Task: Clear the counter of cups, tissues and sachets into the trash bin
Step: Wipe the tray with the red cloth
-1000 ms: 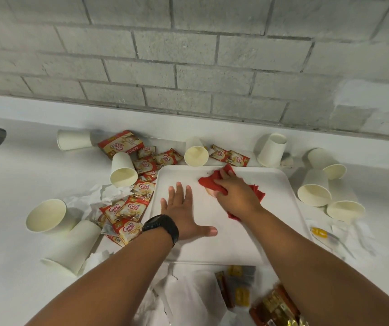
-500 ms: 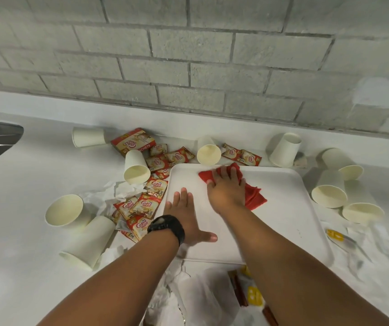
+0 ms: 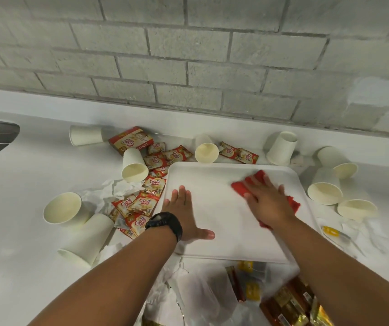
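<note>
The red-and-cream sachets (image 3: pixel 144 203) read "Coffee mate"; they lie in a loose heap on the counter (image 3: pixel 24 175) against the left edge of the white tray (image 3: pixel 224 231), printed faces up, turned at different angles. Behind them, near the back edge of the counter, a flat box (image 3: pixel 131 141) of the same brand shows the letters "CHETS" along its side; its long axis runs slantwise, left-front to right-back. Two more sachets (image 3: pixel 239 152) lie end to end just behind the tray's back edge.

The paper cups are plain cream-white with no print. One cup (image 3: pixel 85 135) lies on its side at the back left with its base toward the box. Another cup (image 3: pixel 134 164) lies with its mouth toward the front edge, and a cup (image 3: pixel 206 149) behind the tray does the same. Two cups (image 3: pixel 71 222) lie near the left front, one mouth turned left, the other mouth toward the front. A cup (image 3: pixel 281 148) stands upside down at the back right, and three tipped cups (image 3: pixel 330 182) lie beyond the tray's right edge, mouths forward. Crumpled white tissues (image 3: pixel 115 189) lie among the sachets.

The left hand (image 3: pixel 184 212), with a black watch (image 3: pixel 165 224) on the wrist, rests flat on the tray's left side, fingers straight. The right hand (image 3: pixel 266 198) presses a red cloth (image 3: pixel 242 187) onto the tray's right half with spread, straight fingers. Blurred brown and yellow wrappers (image 3: pixel 290 300) lie at the front edge.
</note>
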The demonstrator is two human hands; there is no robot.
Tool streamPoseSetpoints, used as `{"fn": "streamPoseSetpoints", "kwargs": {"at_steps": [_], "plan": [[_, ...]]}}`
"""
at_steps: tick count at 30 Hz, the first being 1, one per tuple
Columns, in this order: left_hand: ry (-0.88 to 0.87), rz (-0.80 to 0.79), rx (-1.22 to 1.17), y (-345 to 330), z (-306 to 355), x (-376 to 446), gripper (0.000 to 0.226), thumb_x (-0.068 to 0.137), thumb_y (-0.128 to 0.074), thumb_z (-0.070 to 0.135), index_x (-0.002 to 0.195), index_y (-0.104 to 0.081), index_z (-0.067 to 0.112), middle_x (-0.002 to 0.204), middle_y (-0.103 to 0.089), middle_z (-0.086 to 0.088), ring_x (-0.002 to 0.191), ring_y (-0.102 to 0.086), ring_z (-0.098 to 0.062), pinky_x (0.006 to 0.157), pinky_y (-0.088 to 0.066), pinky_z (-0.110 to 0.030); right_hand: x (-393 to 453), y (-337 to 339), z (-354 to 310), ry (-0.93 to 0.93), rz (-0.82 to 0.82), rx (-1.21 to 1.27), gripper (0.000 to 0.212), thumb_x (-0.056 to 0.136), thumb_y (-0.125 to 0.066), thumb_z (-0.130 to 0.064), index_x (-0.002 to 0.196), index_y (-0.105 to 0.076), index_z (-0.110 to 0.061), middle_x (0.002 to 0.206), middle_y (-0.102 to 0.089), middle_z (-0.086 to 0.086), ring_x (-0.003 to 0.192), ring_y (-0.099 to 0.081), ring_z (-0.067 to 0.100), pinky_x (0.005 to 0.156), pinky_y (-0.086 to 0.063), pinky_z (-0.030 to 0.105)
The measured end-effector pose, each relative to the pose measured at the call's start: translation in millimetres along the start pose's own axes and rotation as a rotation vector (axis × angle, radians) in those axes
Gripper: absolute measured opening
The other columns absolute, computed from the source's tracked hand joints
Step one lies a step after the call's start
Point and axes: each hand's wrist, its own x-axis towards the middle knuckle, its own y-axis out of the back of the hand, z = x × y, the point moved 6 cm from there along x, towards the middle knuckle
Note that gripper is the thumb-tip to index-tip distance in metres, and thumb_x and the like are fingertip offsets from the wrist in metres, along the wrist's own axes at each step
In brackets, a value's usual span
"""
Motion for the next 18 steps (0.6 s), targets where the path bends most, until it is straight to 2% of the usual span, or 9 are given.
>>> {"fn": "streamPoseSetpoints", "kwargs": {"at_steps": [2,4,7,10,15,18], "plan": [[0.002,-0.001,0.005,1.3,0.0,0.3,0.138,0.059,-0.051,0.088,0.148,0.017,0.008,0.156,0.025,-0.012,0.145,0.015,-0.031,0.118,-0.003,-0.047,23.4,2.3,-2.5,-0.128,0.046,0.032,0.05,0.101,-0.027,-0.033,0.15,-0.026,-0.028,0.161,-0.017,-0.005,0.15,-0.004,0.023,0.116,-0.012,0.055],[0.006,-0.003,0.015,1.7,-0.4,0.3,0.138,0.058,-0.051,0.088,0.148,0.017,0.008,0.156,0.024,-0.012,0.146,0.015,-0.031,0.118,-0.003,-0.047,36.5,0.3,-26.3,-0.159,0.077,0.051,0.048,0.101,-0.029,-0.03,0.148,-0.032,-0.023,0.159,-0.025,-0.001,0.148,-0.011,0.027,0.116,-0.018,0.051],[0.023,-0.007,0.022,0.7,-0.2,1.2,0.139,0.057,-0.051,0.089,0.148,0.017,0.008,0.156,0.025,-0.011,0.146,0.015,-0.031,0.118,-0.003,-0.047,36.1,-5.6,-77.3,0.012,0.094,0.066,0.047,0.1,-0.032,-0.027,0.147,-0.033,-0.021,0.157,-0.029,0.0,0.148,-0.014,0.028,0.116,-0.02,0.048],[0.038,-0.006,0.026,0.9,0.3,1.5,0.139,0.056,-0.049,0.09,0.148,0.017,0.011,0.156,0.025,-0.011,0.146,0.015,-0.029,0.118,-0.003,-0.046,14.3,-13.2,-109.1,0.194,0.019,0.078,0.048,0.103,-0.03,-0.029,0.15,-0.027,-0.026,0.16,-0.02,-0.004,0.15,-0.008,0.023,0.119,-0.012,0.045],[0.033,-0.009,0.0,0.1,-2.8,0.0,0.138,0.058,-0.052,0.088,0.148,0.018,0.009,0.156,0.024,-0.011,0.145,0.016,-0.03,0.118,-0.004,-0.046,-41.6,-16.6,-89.5,0.351,-0.101,0.113,0.047,0.104,-0.031,-0.033,0.151,-0.025,-0.034,0.16,-0.013,-0.014,0.15,0.0,0.013,0.121,-0.004,0.038],[0.027,0.009,0.017,2.7,-2.0,-1.4,0.139,0.058,-0.052,0.088,0.148,0.017,0.007,0.156,0.023,-0.012,0.146,0.014,-0.03,0.119,-0.005,-0.046,-45.8,-10.5,-48.2,0.301,-0.139,0.051,0.049,0.104,-0.03,-0.035,0.151,-0.02,-0.036,0.16,-0.008,-0.017,0.149,0.004,0.011,0.122,-0.004,0.039]]}}
